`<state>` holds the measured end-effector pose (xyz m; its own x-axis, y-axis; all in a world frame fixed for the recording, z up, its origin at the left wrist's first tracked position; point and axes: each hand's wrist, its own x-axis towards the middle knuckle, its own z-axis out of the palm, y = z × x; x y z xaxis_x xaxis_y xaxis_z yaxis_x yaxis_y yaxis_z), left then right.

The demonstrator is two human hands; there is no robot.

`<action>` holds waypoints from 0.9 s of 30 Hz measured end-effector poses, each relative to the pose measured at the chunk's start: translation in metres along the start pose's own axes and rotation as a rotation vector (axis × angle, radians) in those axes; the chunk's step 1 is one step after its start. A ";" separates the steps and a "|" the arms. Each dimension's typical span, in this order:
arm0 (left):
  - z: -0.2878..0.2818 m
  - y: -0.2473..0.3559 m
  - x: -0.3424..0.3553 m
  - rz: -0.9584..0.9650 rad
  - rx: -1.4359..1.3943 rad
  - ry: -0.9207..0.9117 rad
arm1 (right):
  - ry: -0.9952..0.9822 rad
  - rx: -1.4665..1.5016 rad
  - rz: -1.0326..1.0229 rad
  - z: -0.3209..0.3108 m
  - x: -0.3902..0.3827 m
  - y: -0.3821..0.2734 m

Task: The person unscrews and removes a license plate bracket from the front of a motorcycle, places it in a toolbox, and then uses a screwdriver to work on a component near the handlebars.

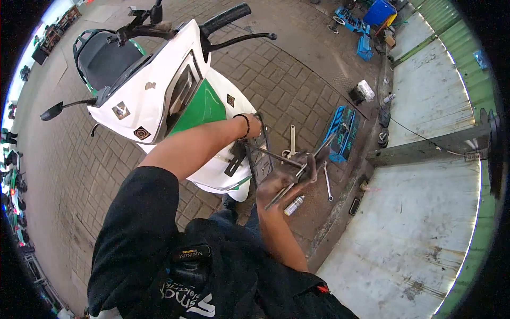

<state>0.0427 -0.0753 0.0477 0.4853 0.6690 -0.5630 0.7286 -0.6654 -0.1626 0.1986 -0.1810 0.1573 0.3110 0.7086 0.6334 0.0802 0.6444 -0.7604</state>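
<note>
A white and green scooter [207, 106] stands before me, its front turned to me. My left hand [253, 126], with a dark bead bracelet at the wrist, is closed at the far side of a dark metal rod frame [273, 154] by the scooter's front; its fingertips are partly hidden. Soiled with grease, my right hand [280, 182] grips the near side of that frame, a long rod crossing the palm and fingers. A black slotted bracket [235, 160] sits on the white front panel, below my left wrist.
On the paving right of the scooter lie a large wrench [292, 141], a thinner wrench [328, 182] and a spray can [294, 206]. Beyond is a blue toolbox [341, 133]. A phone [354, 206] lies by the kerb along a metal wall [419, 212].
</note>
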 end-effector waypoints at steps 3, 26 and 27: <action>0.009 0.001 0.007 -0.023 0.014 0.062 | -0.100 0.269 0.107 -0.016 -0.012 0.019; 0.058 -0.002 0.035 -0.125 -0.186 0.291 | -1.330 -0.749 -0.323 0.000 0.115 -0.051; 0.062 -0.006 0.039 -0.110 -0.282 0.105 | -1.260 -0.827 -0.625 0.006 0.108 -0.058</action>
<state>0.0269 -0.0656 -0.0235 0.4328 0.7722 -0.4651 0.8776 -0.4789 0.0216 0.2216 -0.1401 0.2703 -0.8565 0.4519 0.2493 0.4759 0.8785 0.0426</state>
